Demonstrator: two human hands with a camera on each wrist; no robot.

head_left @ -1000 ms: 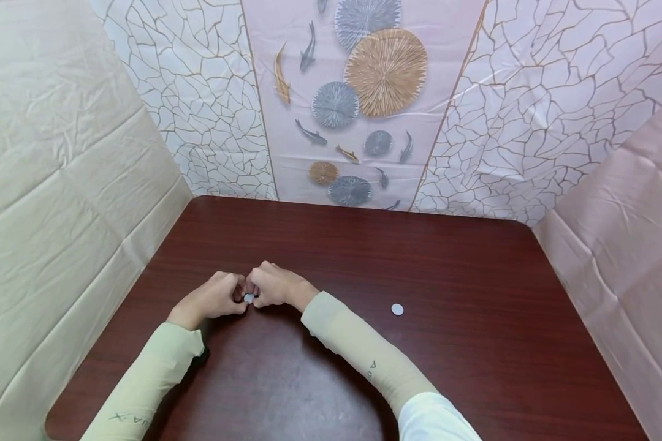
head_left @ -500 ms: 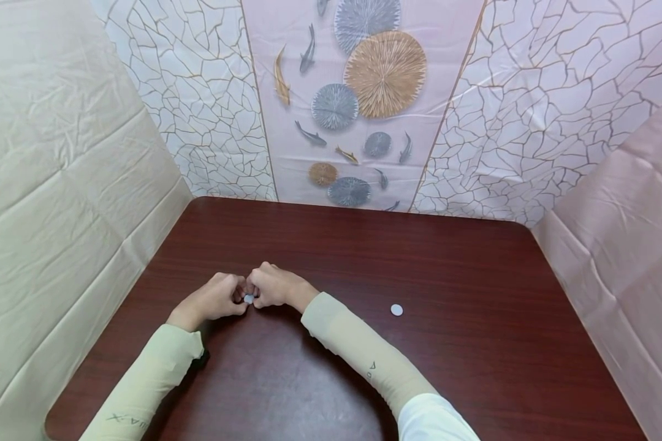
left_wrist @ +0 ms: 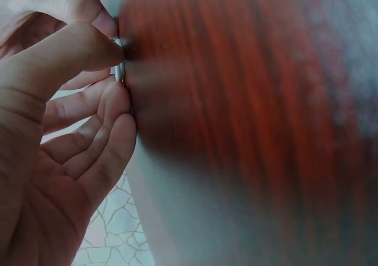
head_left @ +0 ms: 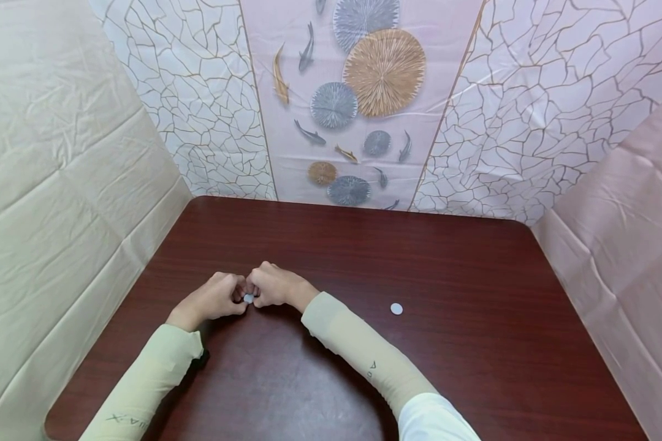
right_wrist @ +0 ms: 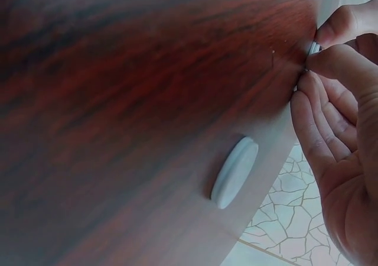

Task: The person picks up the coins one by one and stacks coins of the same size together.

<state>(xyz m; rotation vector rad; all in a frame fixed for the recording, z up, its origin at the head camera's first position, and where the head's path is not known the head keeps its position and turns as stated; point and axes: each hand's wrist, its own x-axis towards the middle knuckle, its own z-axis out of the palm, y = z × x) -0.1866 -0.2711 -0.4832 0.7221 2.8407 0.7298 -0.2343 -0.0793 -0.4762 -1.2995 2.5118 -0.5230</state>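
Note:
A small round white disc (head_left: 248, 298) lies low at the tabletop, left of the middle in the head view. My left hand (head_left: 212, 296) holds it from the left between thumb and fingers. From the other side my right hand (head_left: 274, 285) pinches the same disc, the two hands' fingertips nearly meeting. In the left wrist view just a thin edge of the disc (left_wrist: 120, 70) shows behind the thumb, the rest hidden by fingers. A second white disc (head_left: 396, 309), thick with a grooved rim in the right wrist view, lies flat to the right of both hands.
The dark reddish-brown wooden table (head_left: 463, 343) has rounded far corners. A patterned cloth (head_left: 331, 153) hangs behind its far edge, and pale cloth walls (head_left: 88, 202) stand along both sides.

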